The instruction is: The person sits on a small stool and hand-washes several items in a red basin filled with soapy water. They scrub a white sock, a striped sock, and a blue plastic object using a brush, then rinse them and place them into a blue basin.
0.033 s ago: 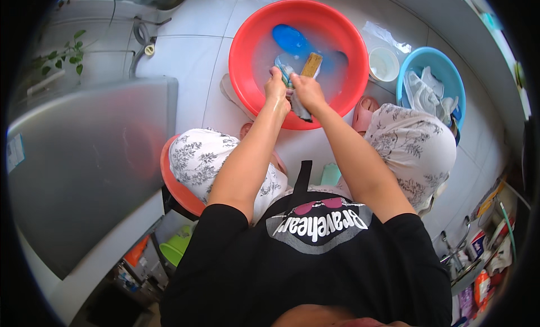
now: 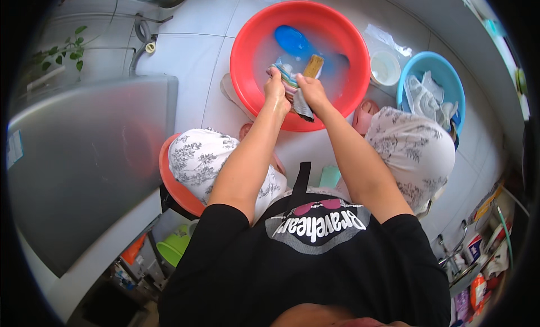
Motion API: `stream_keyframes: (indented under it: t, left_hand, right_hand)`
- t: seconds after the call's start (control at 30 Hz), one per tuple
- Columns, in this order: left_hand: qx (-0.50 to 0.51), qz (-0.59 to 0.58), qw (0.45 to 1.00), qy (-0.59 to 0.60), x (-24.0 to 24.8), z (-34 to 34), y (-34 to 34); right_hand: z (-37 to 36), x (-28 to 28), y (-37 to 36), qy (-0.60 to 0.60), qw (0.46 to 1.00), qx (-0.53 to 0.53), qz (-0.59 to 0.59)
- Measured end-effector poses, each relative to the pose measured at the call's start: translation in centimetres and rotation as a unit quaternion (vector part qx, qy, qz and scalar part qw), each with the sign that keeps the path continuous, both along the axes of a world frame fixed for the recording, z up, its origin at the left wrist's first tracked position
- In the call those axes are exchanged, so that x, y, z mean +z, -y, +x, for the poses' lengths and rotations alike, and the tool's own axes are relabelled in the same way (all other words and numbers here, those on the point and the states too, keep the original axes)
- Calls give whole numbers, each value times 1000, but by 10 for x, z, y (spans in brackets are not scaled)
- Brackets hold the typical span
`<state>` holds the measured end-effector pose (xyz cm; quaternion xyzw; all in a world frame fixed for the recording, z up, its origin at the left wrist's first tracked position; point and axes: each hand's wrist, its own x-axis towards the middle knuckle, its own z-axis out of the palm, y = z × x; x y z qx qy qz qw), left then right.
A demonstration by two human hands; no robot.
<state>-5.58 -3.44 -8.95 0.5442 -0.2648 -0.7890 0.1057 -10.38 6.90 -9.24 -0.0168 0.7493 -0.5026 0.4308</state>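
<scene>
The left hand (image 2: 275,93) has its grip closed around a striped, multicolored cloth (image 2: 288,81), which is over the near side of a red basin (image 2: 242,62) of cloudy water. The right hand (image 2: 313,94) grips the same cloth just to the right, a grey end hanging below. A brown block (image 2: 314,66) is just beyond the right hand; a blue object (image 2: 291,39) lies farther left. To the right stand a white bucket (image 2: 385,68) and a blue tub (image 2: 402,85) holding white clothes (image 2: 423,95).
</scene>
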Motion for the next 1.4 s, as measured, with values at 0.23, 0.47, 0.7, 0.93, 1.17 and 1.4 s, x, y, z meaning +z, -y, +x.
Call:
stream_keyframes:
  t: [0.23, 0.47, 0.7, 0.93, 1.17, 1.4]
  left_hand:
    - [69, -37, 989, -128, -36, 15, 42]
    - [-96, -182, 968, 143, -107, 11, 14]
    - [-100, -95, 974, 180, -100, 14, -6]
    - [119, 198, 967, -109, -77, 2, 22]
    - [129, 46, 990, -31, -104, 11, 19]
    - [169, 26, 985, 4, -50, -20, 17]
  right_hand:
    - [-50, -34, 36, -77, 996, 8, -35]
    - [-21, -63, 64, -386, 801, 411, 200]
    - [-36, -89, 60, -402, 666, 583, 236]
    - [-14, -49, 52, -405, 843, 352, 36]
    - [13, -31, 32, -386, 877, 283, -51]
    - [-26, -60, 44, -276, 924, 225, 140]
